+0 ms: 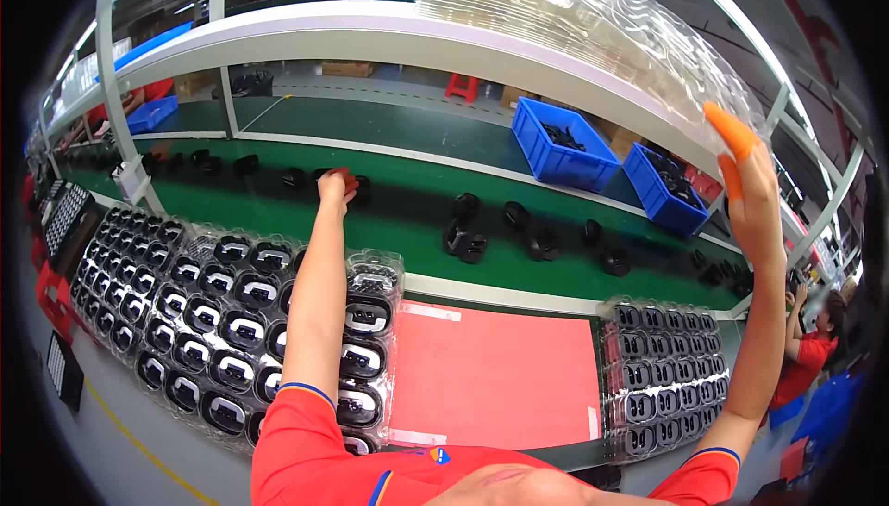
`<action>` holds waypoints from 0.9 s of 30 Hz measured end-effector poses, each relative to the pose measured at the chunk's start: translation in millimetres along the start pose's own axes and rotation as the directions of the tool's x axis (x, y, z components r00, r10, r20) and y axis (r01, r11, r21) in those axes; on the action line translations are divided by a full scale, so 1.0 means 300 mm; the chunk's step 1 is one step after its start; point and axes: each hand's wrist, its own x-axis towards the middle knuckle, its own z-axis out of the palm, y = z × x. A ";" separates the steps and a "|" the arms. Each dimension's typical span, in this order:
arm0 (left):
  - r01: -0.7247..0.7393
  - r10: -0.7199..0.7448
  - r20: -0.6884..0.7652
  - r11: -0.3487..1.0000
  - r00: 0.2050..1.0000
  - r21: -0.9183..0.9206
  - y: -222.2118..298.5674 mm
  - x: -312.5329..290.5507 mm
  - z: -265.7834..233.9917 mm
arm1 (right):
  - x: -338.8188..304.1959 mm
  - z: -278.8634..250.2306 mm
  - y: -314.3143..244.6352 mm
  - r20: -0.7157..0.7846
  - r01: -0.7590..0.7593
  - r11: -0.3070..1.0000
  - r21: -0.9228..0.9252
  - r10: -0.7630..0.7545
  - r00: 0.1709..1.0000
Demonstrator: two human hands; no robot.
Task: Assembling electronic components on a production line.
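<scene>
My left hand [336, 187] stretches far over the green conveyor belt [407, 210], its covered fingertips curled at a small black plastic part [362, 187]. The fingers partly hide that part. On the right, my right hand [752, 177] is raised at the end of a stack of clear plastic trays [565, 6]. Orange finger cots cover its finger and thumb, which are stretched and apart beside the tray edges. More black rounded parts [463, 239] lie along the belt.
Clear trays filled with black parts [231, 367] stand at left, and another filled tray [667, 376] at right. Between them lies a pink mat [495, 372]. A white shelf [370, 34] crosses above the belt. Blue bins [567, 171] stand behind. A person in red [810, 353] is at right.
</scene>
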 end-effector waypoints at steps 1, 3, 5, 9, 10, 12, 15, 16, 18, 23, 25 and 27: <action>-0.010 0.010 0.013 1.000 1.000 -0.004 -0.003 0.003 0.004 | 0.023 0.025 0.024 -0.018 -0.005 0.999 -0.039 0.004 1.000; -0.015 0.015 0.040 1.000 0.999 0.013 -0.005 0.018 -0.016 | 0.087 0.067 0.063 -0.125 0.049 0.981 -0.190 -0.074 0.989; -0.013 0.013 0.029 1.000 1.000 0.002 -0.007 0.027 -0.011 | 0.141 0.118 0.107 -0.198 -0.006 0.960 -0.279 -0.052 0.979; -0.005 0.004 0.007 1.000 1.000 0.009 -0.004 0.020 -0.012 | 0.209 0.288 0.248 -0.262 -0.153 0.975 -0.163 0.106 0.959; -0.008 0.008 0.001 1.000 1.000 0.007 -0.004 0.017 -0.004 | 0.229 0.305 0.274 -0.265 -0.149 0.976 -0.159 0.103 0.959; 0.002 -0.002 0.011 1.000 1.000 0.016 -0.005 0.002 0.014 | 0.272 0.324 0.292 -0.285 -0.001 0.992 0.124 0.037 0.958; -0.011 0.011 -0.001 1.000 1.000 0.022 0.001 -0.003 0.002 | 0.325 0.369 0.326 -0.212 -0.042 0.958 0.284 0.105 0.972; -0.017 0.017 -0.002 1.000 1.000 0.024 0.001 -0.002 -0.005 | 0.324 0.383 0.328 -0.211 -0.039 0.956 0.291 0.104 0.972; -0.016 0.016 -0.012 1.000 1.000 0.018 0.008 -0.013 -0.011 | 0.341 0.387 0.259 -0.076 -0.174 0.795 0.581 0.266 0.961; -0.032 0.032 -0.033 0.999 0.999 0.010 0.015 -0.025 -0.036 | 0.312 0.509 0.281 -0.095 -0.225 0.917 0.330 0.269 0.959; -0.026 0.026 -0.025 0.999 0.999 -0.026 0.011 -0.036 0.024 | 0.278 0.522 0.336 -0.177 -0.167 0.943 0.287 0.223 0.959; -0.058 0.056 -0.048 0.998 0.997 -0.037 0.002 -0.018 0.043 | 0.274 0.516 0.345 -0.213 -0.141 0.949 0.282 0.205 0.955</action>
